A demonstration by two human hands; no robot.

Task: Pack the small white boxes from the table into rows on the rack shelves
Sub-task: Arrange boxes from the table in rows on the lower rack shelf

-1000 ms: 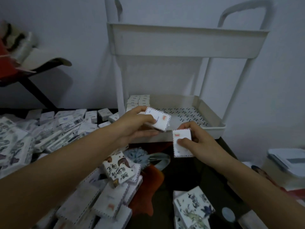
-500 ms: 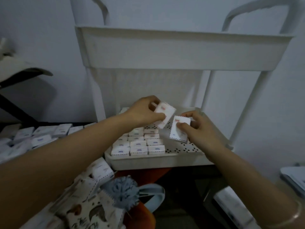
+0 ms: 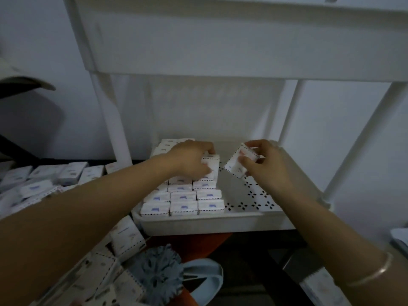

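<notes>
Your left hand curls its fingers round an upright box at the far end of the packed rows, which fill the left of the lower shelf. Your right hand pinches a tilted box between thumb and fingers, above the perforated floor just beside the rows. Loose boxes lie heaped left of the rack.
</notes>
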